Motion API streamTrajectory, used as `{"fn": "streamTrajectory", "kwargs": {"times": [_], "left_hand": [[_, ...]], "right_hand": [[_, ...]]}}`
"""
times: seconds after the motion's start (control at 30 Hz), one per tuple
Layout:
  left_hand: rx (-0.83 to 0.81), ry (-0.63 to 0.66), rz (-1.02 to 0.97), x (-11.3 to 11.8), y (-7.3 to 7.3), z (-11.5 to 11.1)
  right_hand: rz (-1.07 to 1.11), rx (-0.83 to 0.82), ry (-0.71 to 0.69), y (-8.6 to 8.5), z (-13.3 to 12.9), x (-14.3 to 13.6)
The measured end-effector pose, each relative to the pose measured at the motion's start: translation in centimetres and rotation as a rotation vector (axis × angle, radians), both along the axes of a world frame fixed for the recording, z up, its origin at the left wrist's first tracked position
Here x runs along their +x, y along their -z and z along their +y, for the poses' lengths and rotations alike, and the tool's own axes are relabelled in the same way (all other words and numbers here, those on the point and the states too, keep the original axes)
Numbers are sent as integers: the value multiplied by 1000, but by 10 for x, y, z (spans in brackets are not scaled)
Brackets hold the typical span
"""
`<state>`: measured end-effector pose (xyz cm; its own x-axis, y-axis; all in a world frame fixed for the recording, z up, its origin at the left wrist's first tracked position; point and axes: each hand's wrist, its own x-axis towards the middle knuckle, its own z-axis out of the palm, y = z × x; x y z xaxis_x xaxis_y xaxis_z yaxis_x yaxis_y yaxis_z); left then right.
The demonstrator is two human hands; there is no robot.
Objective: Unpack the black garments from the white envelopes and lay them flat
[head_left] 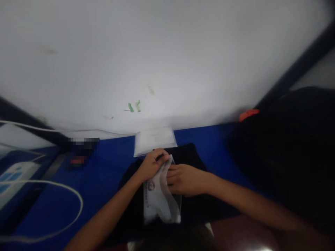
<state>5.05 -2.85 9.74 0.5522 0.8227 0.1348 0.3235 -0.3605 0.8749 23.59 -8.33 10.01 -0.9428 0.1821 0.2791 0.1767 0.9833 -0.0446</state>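
A frosted, see-through plastic bag (154,204) with a small printed logo and lettering lies over a black, cloth-like item (187,155). The thumb and fingers of my left hand (151,165) are closed on the bag's upper edge. My right hand (184,179) reaches in from the right, fingers stretched into the bag's gaping mouth; their tips are hidden behind the plastic. Just beyond my hands lies a flat stack of whitish plastic bags (156,137).
A blue tabletop (104,188) meets a white wall (167,62). White cables (75,195) loop at the left, near a pale blue-and-white item (15,179). A large dark mass (293,150) fills the right side, with an orange object (248,114) by it.
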Motion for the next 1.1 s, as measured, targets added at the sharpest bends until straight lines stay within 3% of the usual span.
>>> {"fn": "streamTrajectory", "kwargs": {"times": [0.17,0.3,0.37,0.5,0.57,0.63,0.7,0.8,0.9,1.0,1.1], "left_hand": [[22,50,-15,3,1,-9],[71,-146,-40,-21,4,-18],[-46,-213,-50,-38,6,-27],[-460,-57,-126,-60,9,-35],[-491,-75,-170,-63,12,-25],[-395,-186,-141,-63,14,-2],[-270,-284,10,-62,16,30],[-206,-342,125,-61,15,81],[-91,-424,230,-58,13,116],[93,-488,292,-48,7,121],[256,-427,300,-25,-2,92]], "right_hand": [[22,179,23,18,8,-20],[111,246,76,19,12,-13],[196,291,191,13,14,0],[338,386,369,-2,15,25],[363,411,375,-9,15,30],[375,413,338,-13,13,31],[379,397,282,-15,10,30],[357,351,222,-12,3,31],[332,293,235,-3,-2,37],[318,247,262,5,-7,47],[285,203,294,11,-11,59]]}}
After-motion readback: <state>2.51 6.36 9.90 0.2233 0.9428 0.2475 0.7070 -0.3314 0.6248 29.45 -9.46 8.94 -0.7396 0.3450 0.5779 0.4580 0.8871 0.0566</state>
